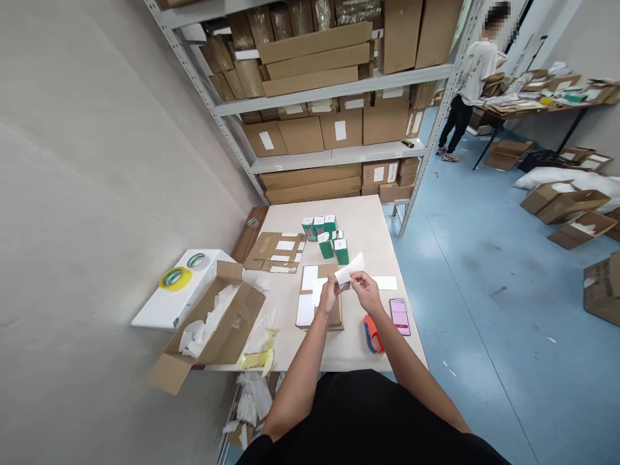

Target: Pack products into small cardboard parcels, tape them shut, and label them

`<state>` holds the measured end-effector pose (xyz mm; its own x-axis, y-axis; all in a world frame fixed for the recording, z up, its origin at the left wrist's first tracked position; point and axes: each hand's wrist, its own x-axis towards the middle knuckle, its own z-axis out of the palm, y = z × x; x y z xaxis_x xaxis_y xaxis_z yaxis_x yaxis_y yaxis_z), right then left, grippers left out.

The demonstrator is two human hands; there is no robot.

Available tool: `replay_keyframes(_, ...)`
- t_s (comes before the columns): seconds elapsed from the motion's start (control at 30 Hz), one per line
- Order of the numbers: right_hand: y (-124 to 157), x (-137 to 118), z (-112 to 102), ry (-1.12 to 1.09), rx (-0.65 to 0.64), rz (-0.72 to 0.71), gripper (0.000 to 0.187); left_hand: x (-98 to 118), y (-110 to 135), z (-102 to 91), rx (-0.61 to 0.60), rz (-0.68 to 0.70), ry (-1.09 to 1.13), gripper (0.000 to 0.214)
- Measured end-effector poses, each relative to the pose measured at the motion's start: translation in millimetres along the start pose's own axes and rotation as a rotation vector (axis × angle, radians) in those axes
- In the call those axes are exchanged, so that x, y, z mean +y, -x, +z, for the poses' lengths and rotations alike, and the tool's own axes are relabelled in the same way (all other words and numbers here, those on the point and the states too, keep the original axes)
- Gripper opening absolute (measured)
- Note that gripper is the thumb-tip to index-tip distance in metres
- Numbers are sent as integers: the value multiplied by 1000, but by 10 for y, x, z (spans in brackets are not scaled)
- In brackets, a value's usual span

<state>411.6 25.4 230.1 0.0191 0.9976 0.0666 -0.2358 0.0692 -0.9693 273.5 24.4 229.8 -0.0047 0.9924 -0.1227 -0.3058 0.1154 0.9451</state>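
Between my two hands, a curled white paper label (351, 268) is held above the table. My left hand (329, 296) is closed on its lower left edge. My right hand (367, 292) pinches the lower right part, fingers pressed together. Beneath them lies a cardboard box (310, 311) with white labels stuck on its top. Just beyond stand several small green and white boxes (341, 252). A flat white paper strip (385, 283) lies right of my right hand. Whatever print the held label has is too small to read.
An orange and blue tape dispenser (372, 334) and a lit phone (400, 316) lie at right. Flattened cardboard (278, 252) and an open carton of white paper (242, 316) are at left. Behind the table (358, 213) stands a loaded shelf (339, 158); a person (472, 77) stands farther off.
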Motion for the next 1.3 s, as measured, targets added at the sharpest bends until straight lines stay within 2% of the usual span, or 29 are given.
replay_keyframes(0.13,64,93,38,38,20,28,14,41,110,-103,27,73,-162,54)
replay_keyframes(0.2,99,167,57,35,44,71,15,43,140,-201,109,84,-251,46)
replay_keyframes(0.3,147,282,125,2,157,147,18,6,195,-340,269,82,-278,47)
replay_keyframes(0.37,171,332,211,-40,183,190,20,-21,258,-398,342,91,-282,48)
replay_keyframes(0.53,237,351,548,-45,-1,260,43,24,526,-499,338,148,-296,42)
replay_keyframes(0.63,308,358,770,-7,-75,248,42,110,713,-659,385,196,-293,43)
replay_keyframes(0.73,404,403,972,11,-98,217,34,201,899,-980,440,223,-249,42)
replay_keyframes(0.83,525,478,1166,5,-78,181,26,296,1128,-1481,573,285,-210,39)
replay_keyframes(1.0,836,627,1621,24,-17,137,25,459,1723,-2433,1112,385,-46,41)
replay_keyframes(1.07,1022,692,1899,48,-76,152,25,504,2023,-2715,1224,414,-14,43)
replay_keyframes(1.2,1537,877,2575,60,-298,196,27,540,2643,-3090,1231,466,-48,44)
replay_keyframes(1.3,2017,1135,3049,126,-479,242,29,529,3123,-3343,1284,462,-122,42)
